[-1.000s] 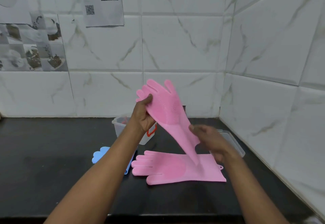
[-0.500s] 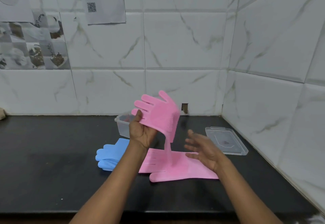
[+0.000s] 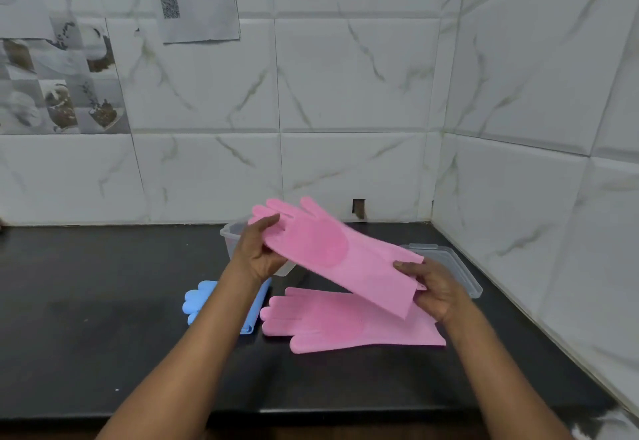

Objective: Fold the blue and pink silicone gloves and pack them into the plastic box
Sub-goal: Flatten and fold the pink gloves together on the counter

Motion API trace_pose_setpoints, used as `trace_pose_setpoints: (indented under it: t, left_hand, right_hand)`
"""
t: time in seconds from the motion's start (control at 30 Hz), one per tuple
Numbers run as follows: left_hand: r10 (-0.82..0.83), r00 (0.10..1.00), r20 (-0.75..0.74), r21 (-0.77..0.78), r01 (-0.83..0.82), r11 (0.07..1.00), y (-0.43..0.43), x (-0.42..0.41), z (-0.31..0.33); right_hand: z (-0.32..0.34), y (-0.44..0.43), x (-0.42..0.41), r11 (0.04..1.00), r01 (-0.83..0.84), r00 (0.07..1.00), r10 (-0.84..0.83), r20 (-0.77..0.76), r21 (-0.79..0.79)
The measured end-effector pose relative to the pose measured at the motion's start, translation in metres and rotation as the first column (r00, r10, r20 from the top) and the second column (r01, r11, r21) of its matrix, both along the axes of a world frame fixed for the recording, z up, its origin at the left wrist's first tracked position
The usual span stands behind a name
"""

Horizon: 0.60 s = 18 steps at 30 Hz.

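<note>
Pink glove (image 3: 340, 256) held out over a black counter (image 3: 103, 301)
The left hand (image 3: 257, 253) grips its finger end, the right hand (image 3: 437, 289) pinches the cuff — a second pink glove (image 3: 345, 322) lies flat below, blue gloves (image 3: 200, 301) beside it, the box (image 3: 230, 232) behind.

Two pink silicone gloves are showing: raised pink glove (image 3: 332, 260), flat pink glove (image 3: 345, 322). One folded blue silicone glove pile (image 3: 198, 301) is lying there, the number of gloves in it unclear. One clear plastic box (image 3: 230, 232) and one clear flat lid (image 3: 449, 260) are sitting out.
</note>
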<state>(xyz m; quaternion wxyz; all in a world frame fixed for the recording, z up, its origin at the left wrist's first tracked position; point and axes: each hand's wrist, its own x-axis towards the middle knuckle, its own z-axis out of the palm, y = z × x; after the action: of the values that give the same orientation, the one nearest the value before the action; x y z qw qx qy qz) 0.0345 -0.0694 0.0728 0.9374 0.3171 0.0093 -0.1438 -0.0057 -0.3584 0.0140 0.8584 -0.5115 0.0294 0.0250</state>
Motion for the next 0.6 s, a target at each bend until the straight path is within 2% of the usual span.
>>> trace_pose_setpoints:
  t: [0.1, 0.2, 0.3, 0.37, 0.4, 0.47, 0.6]
  left_hand:
    - [-0.012, 0.987, -0.162, 0.192, 0.044, 0.980, 0.014, 0.007, -0.027]
    - [-0.051, 0.985, -0.165, 0.393, 0.113, 0.912, 0.018, 0.016, -0.035]
    - [-0.087, 0.991, 0.097, 0.548, 0.020, 0.836, 0.020, 0.029, -0.024]
    - [-0.111, 0.941, 0.319, 0.598, -0.109, 0.794, 0.026, 0.032, -0.021]
    - [-0.129, 0.908, 0.398, 0.662, -0.187, 0.726, 0.033, 0.031, -0.024]
    - [-0.241, 0.838, 0.490, 0.809, -0.334, 0.484, 0.050, 0.028, -0.039]
    - [-0.470, 0.770, 0.431, 0.895, -0.430, 0.117, 0.066, 0.016, -0.084]
  right_hand:
    - [0.012, -0.016, 0.003, 0.972, -0.018, 0.996, -0.004, -0.092, -0.234]
    - [0.026, -0.018, 0.010, 0.883, 0.126, 0.990, -0.141, 0.001, -0.452]
    - [0.037, -0.017, 0.015, 0.833, 0.319, 0.945, -0.244, 0.219, -0.451]
    - [0.038, -0.015, 0.010, 0.784, 0.368, 0.921, -0.232, 0.314, -0.500]
    - [0.034, -0.016, 0.004, 0.751, 0.376, 0.917, -0.219, 0.332, -0.543]
    - [0.017, -0.019, -0.009, 0.663, 0.369, 0.923, -0.182, 0.338, -0.651]
    - [-0.035, -0.023, -0.032, 0.423, 0.262, 0.964, -0.078, 0.253, -0.867]
